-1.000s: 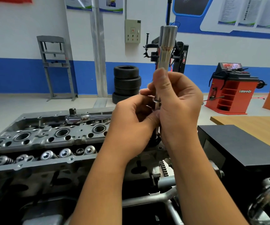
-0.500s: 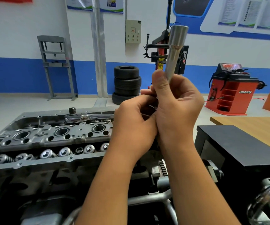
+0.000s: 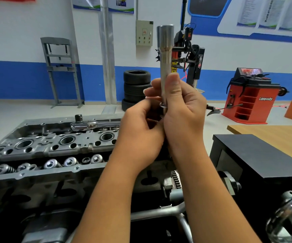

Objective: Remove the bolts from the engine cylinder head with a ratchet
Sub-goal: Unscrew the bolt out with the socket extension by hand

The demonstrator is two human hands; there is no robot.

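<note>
My right hand point(image 3: 182, 113) grips a long silver socket point(image 3: 165, 55) upright in front of me, thumb pressed against its shaft. A washer and the top of a bolt point(image 3: 163, 106) show at the socket's lower end. My left hand point(image 3: 140, 134) is curled just below, its fingers pinching that lower end; the bolt's shaft is hidden behind both hands. Under my hands lies the grey engine cylinder head point(image 3: 50, 148) with its valve springs and round bores. A chrome ratchet point(image 3: 92, 124) rests on the head's far edge, untouched.
A black box point(image 3: 257, 155) stands to the right of the engine, with a wooden table point(image 3: 271, 135) behind it. On the floor farther back are stacked tyres point(image 3: 136, 88), a grey press frame point(image 3: 59, 71), a tyre changer point(image 3: 192, 60) and a red balancer point(image 3: 252, 99).
The socket has swung back from a rightward tilt to upright and shifted slightly left. Both hands stay closed around its lower end.
</note>
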